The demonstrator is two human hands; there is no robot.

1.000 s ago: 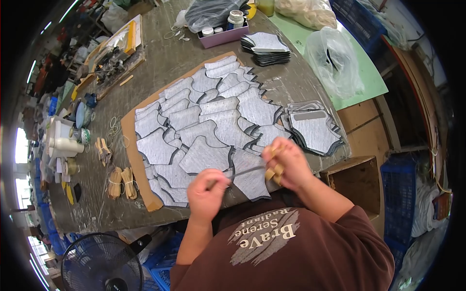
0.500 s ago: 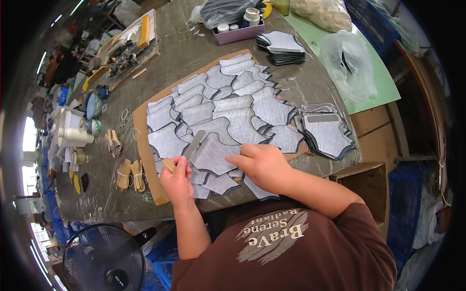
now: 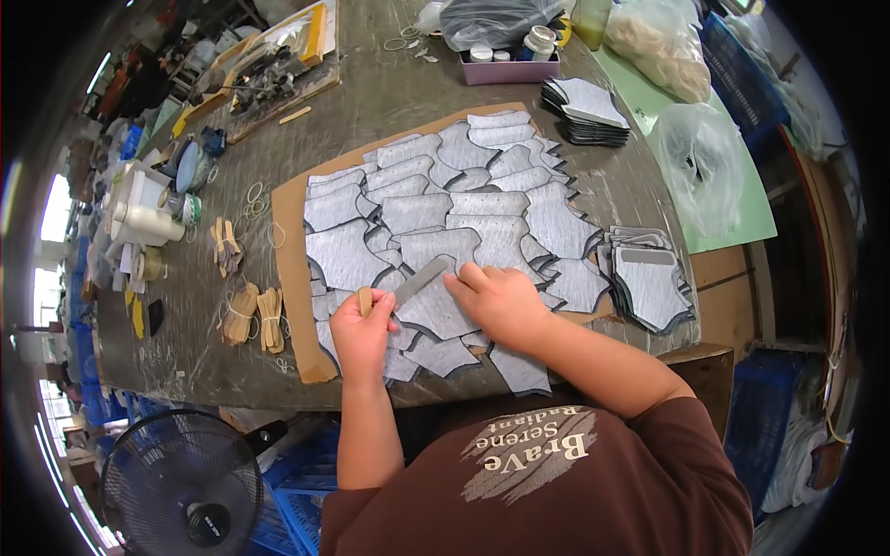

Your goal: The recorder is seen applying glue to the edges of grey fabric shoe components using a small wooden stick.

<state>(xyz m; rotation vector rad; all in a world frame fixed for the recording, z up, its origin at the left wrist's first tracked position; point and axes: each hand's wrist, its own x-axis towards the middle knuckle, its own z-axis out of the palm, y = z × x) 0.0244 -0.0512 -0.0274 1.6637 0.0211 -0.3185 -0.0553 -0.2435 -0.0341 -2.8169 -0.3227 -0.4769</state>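
Many grey cut fabric pieces [image 3: 464,218] with dark edges lie overlapped on a brown cardboard sheet [image 3: 289,278] on the worktable. My left hand [image 3: 360,335] grips the wooden handle of a flat grey blade tool [image 3: 417,281], its blade lying across a grey piece near the table's front. My right hand [image 3: 501,301] presses that piece down, fingertips beside the blade. A stack of the same grey pieces [image 3: 652,287] sits at the right, beside my right forearm.
Another dark-edged stack [image 3: 586,109] and a purple tray of small jars [image 3: 510,63] stand at the back. Clear plastic bags [image 3: 709,167] lie on a green mat at right. Bundles of tan strips [image 3: 255,313] and bottles [image 3: 148,222] sit left. A fan [image 3: 181,486] stands below the table.
My left hand moved left and took up the blade tool at the front pieces. My right hand came left from the right-hand stack and now presses a piece flat.
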